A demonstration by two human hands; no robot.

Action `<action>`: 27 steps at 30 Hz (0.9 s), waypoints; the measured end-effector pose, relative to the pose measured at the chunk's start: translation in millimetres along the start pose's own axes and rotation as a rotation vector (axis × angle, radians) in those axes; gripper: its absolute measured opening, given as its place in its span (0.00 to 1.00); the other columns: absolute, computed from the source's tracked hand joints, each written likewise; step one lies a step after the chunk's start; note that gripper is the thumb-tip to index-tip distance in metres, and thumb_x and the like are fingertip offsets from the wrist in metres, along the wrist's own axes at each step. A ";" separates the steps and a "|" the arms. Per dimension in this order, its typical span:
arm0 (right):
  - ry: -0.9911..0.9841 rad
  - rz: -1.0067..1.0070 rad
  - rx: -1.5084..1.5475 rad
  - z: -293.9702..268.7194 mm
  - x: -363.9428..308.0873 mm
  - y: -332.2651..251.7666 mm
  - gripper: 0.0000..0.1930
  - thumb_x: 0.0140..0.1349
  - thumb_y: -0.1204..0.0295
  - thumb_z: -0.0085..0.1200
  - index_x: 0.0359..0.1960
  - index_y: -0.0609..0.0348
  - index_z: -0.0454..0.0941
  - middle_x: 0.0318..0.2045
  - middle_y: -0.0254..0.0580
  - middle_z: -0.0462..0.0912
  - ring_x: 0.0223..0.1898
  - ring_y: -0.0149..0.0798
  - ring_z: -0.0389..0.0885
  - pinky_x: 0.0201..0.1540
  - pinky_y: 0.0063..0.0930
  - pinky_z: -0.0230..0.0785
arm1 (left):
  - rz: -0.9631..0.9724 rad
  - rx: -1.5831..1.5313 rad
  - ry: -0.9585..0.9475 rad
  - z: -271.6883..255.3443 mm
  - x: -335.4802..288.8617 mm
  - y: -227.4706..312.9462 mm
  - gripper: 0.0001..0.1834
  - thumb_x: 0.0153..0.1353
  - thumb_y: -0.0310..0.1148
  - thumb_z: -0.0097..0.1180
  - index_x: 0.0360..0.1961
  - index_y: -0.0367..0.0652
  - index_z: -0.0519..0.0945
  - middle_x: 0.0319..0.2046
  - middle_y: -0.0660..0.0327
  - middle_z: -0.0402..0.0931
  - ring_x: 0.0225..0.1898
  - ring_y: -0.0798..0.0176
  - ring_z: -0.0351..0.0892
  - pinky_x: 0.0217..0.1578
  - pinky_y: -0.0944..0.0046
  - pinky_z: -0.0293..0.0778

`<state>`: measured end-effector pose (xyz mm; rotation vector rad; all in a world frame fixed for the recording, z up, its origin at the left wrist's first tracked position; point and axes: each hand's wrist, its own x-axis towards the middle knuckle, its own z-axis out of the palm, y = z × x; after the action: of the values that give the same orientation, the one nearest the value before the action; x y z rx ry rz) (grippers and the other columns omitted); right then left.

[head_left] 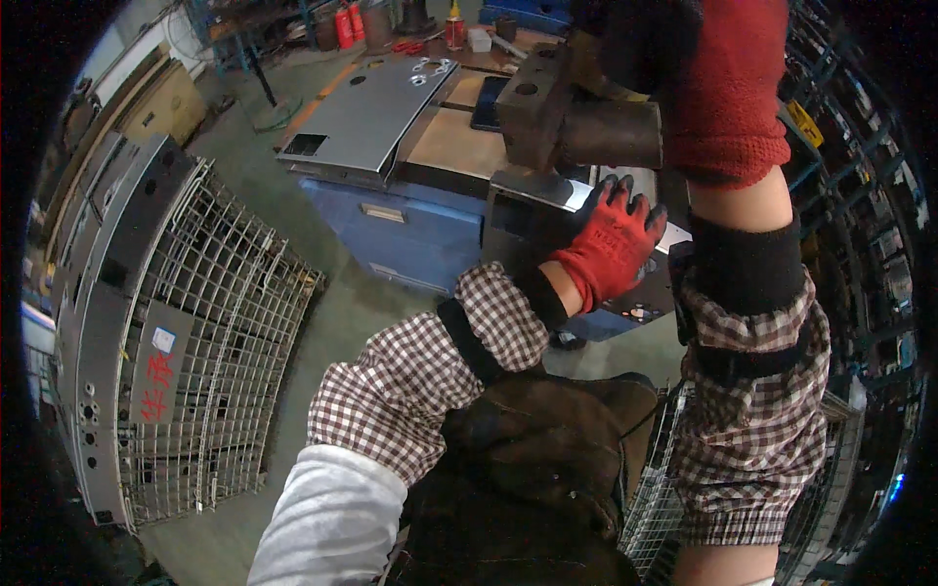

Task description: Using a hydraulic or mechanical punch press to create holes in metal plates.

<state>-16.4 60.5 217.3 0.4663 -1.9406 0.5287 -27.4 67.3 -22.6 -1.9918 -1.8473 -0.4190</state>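
My left hand [618, 239], in a red glove with dark fingertips, lies with its fingers spread over a shiny sheet-metal piece [676, 236]. That piece sits beneath a heavy steel block [531, 105] and a thick dark cylinder [614, 134], parts of a machine. My right hand [731, 93], also red-gloved, is raised high at the upper right, beside the machine's dark upper part. Its fingers merge with the dark shapes there, so I cannot make out what they touch. Left of the block, a flat grey metal panel [376, 112] with cut-outs rests on the bench.
A blue cabinet [396, 230] stands under the panel. On the left is a wire-mesh cage [220, 342] with large metal panels [117, 244] against it. A dark phone-like slab [487, 104] lies near the block. Stocked shelves [865, 195] line the right; red bottles [344, 27] stand behind.
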 end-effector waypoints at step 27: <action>0.400 0.490 -0.327 -79.2 -179.5 81.1 0.29 0.71 0.66 0.52 0.73 0.52 0.66 0.61 0.53 0.79 0.60 0.45 0.80 0.66 0.37 0.67 | -0.021 -0.036 0.074 -6.5 -0.4 4.3 0.46 0.45 0.56 0.72 0.64 0.46 0.76 0.63 0.45 0.70 0.67 0.31 0.66 0.71 0.33 0.54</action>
<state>70.4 187.2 70.8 -0.3152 -1.6977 0.5480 -22.8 63.6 -17.4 -1.9541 -1.8295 -0.5280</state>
